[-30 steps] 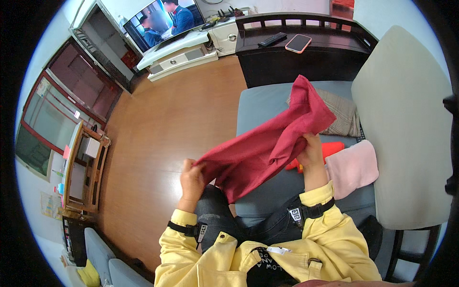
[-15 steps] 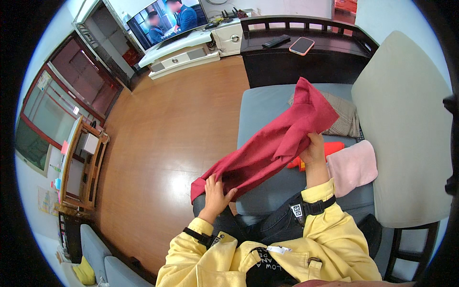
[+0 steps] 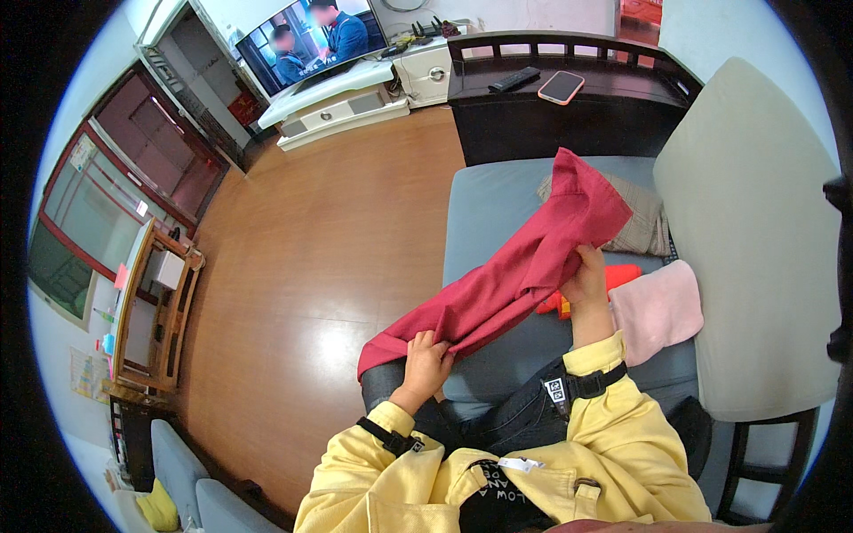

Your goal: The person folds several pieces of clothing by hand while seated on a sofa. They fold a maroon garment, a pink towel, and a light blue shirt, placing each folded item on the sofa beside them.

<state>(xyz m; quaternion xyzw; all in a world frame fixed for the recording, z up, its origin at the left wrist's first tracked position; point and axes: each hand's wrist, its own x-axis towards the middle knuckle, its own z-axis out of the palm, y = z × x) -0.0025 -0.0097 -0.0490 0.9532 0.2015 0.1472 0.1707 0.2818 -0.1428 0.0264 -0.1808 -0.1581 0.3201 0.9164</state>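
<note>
Dark-red cloth (image 3: pixel 520 271) stretches slantwise between the person's two hands, its lower left end over the left knee and its far end reaching above the blue-grey seat cushion (image 3: pixel 480 200), in front of a plaid pillow (image 3: pixel 641 213). Near the left end, the left hand (image 3: pixel 426 362) lies on top with its fingers drawn together, pinching a raised fold. Further along, the right hand (image 3: pixel 585 277) grips the cloth's right edge between thumb and fingers; its thumb is partly out of sight. Folds run lengthwise from one hand toward the other.

Just beside the right hand lies a bright orange-red item (image 3: pixel 625 274), partly covered, and next to it a pink cloth (image 3: pixel 659 313) rests against the pale backrest (image 3: pixel 755 249). Beyond the seat, a dark wooden cabinet (image 3: pixel 551 129) bears a black remote (image 3: pixel 514 80) and a phone (image 3: pixel 562 87).
</note>
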